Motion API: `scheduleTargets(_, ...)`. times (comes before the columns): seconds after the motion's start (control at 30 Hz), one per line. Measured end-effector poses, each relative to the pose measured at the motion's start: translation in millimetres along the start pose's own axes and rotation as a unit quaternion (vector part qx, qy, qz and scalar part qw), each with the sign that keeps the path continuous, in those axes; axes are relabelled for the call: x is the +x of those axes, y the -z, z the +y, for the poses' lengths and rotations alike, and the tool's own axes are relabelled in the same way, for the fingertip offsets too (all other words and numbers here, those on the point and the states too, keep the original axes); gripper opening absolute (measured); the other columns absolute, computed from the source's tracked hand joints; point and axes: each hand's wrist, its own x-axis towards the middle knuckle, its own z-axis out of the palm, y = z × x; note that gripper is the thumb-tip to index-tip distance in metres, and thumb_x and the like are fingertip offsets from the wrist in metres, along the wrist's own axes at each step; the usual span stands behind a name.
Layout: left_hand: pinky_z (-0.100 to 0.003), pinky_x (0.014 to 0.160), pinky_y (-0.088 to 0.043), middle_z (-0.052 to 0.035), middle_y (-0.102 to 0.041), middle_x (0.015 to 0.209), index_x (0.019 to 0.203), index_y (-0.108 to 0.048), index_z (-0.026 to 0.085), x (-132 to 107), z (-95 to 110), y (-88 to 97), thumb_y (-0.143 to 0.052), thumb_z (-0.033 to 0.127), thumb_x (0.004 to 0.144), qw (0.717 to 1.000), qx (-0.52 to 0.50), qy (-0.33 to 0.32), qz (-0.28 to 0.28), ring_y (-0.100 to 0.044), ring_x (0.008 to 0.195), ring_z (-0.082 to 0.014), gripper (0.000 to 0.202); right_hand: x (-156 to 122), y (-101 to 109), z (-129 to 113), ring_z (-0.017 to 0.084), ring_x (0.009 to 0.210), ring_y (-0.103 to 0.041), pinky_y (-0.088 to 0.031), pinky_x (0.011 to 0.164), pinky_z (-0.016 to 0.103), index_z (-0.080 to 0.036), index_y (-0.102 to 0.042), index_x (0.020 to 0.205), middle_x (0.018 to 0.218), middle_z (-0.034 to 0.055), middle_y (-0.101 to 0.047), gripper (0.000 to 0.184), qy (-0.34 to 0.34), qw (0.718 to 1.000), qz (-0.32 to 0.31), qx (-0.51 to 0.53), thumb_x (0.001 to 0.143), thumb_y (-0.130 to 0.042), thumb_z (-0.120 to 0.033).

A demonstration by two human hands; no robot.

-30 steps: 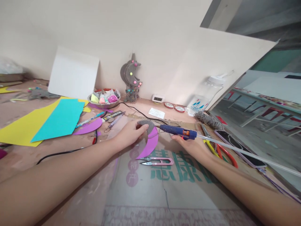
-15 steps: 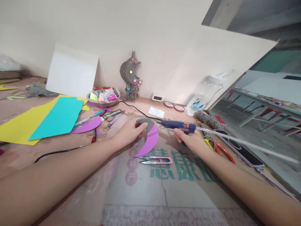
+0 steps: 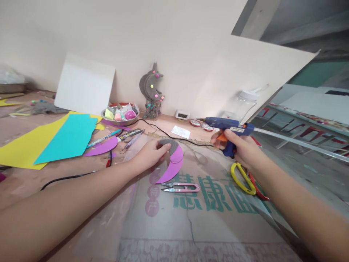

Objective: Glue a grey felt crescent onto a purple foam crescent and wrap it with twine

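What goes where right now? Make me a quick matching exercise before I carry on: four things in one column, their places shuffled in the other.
Things
1. glue gun
2. purple crescent
3. snips
4. blue sheet

Places
A. partly covering a yellow sheet
B. lying beside the purple crescent's pointed end
C. gripped in the right hand
D. held by the left hand

Right pairs: 1-C, 2-D, 3-B, 4-A
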Motion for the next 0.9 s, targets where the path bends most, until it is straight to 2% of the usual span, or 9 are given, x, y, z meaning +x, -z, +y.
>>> scheduleTargets(0.07,-0.019,0.034,-0.022,0.0059,-0.039,0.048,0.063,-0.042,0.019,1,-1,-0.1,-0.048,0.042,0.083,1.000,0.007,-0.001,0.004,-0.031,0.037,-0.0057,0.031,15,3,5,0.016,0.070,-0.059,-0.048,0.062,0.027,-0.019,-0.066,0.080,0.085,0.0057,-0.066,0.030,-0.004,0.998,0.035,-0.058,0.077,-0.061,-0.048)
scheduleTargets(0.17,-0.019,0.037,-0.025,0.0054,-0.042,0.049,0.063,-0.044,0.018,2,-3,0.5,-0.048,0.041,0.083,0.999,0.026,-0.003,0.022,-0.035,0.039,-0.0058,0.031,46,7,24,0.019,0.074,-0.061,-0.046,0.052,0.025,-0.019,-0.068,0.092,0.089,0.0075,-0.068,0.041,-0.033,0.977,0.091,-0.188,0.070,-0.065,-0.054)
scheduleTargets(0.27,-0.019,0.039,-0.026,0.0054,-0.042,0.050,0.063,-0.044,0.018,3,-3,0.9,-0.048,0.041,0.083,0.999,0.029,-0.004,0.021,-0.036,0.040,-0.0059,0.031,76,8,48,0.017,0.064,-0.058,-0.043,0.051,0.026,-0.016,-0.069,0.090,0.080,0.0071,-0.067,0.048,-0.079,0.939,0.080,-0.324,0.070,-0.060,-0.059)
scheduleTargets(0.4,-0.020,0.039,-0.027,0.0056,-0.040,0.049,0.062,-0.042,0.018,3,-1,0.9,-0.049,0.040,0.083,0.999,0.030,-0.009,0.010,-0.036,0.041,-0.0060,0.031,98,6,75,0.019,0.065,-0.058,-0.044,0.058,0.029,-0.015,-0.068,0.090,0.072,0.0060,-0.066,0.047,-0.092,0.926,0.071,-0.360,0.069,-0.062,-0.057)
scheduleTargets(0.5,-0.020,0.040,-0.027,0.0050,-0.041,0.050,0.061,-0.042,0.018,2,0,1.2,-0.047,0.040,0.083,0.999,0.044,-0.006,0.009,-0.036,0.041,-0.0061,0.032,102,4,87,0.021,0.068,-0.059,-0.045,0.064,0.031,-0.016,-0.068,0.089,0.069,0.0056,-0.067,0.047,-0.093,0.916,0.053,-0.386,0.069,-0.061,-0.058)
scheduleTargets(0.63,-0.019,0.038,-0.027,0.0046,-0.041,0.050,0.061,-0.043,0.018,0,0,0.9,-0.047,0.041,0.083,0.999,0.050,-0.003,0.008,-0.036,0.041,-0.0061,0.032,100,4,89,0.023,0.071,-0.060,-0.045,0.067,0.032,-0.016,-0.067,0.087,0.068,0.0056,-0.067,0.050,-0.089,0.900,0.035,-0.424,0.072,-0.055,-0.063)
scheduleTargets(0.77,-0.019,0.035,-0.025,0.0054,-0.039,0.049,0.063,-0.043,0.018,-1,3,0.1,-0.047,0.042,0.083,0.999,0.040,0.008,0.008,-0.034,0.040,-0.0062,0.031,89,8,78,0.022,0.077,-0.061,-0.044,0.071,0.031,-0.016,-0.065,0.093,0.079,0.0062,-0.069,0.049,-0.067,0.882,0.021,-0.466,0.075,-0.054,-0.060)
scheduleTargets(0.9,-0.018,0.034,-0.025,0.0059,-0.039,0.048,0.063,-0.042,0.018,-1,3,0.0,-0.048,0.041,0.083,1.000,0.026,0.009,0.009,-0.033,0.039,-0.0061,0.030,62,10,54,0.029,0.085,-0.061,-0.041,0.075,0.037,-0.013,-0.067,0.088,0.084,0.0157,-0.068,0.042,-0.047,0.853,0.028,-0.518,0.075,-0.059,-0.052)
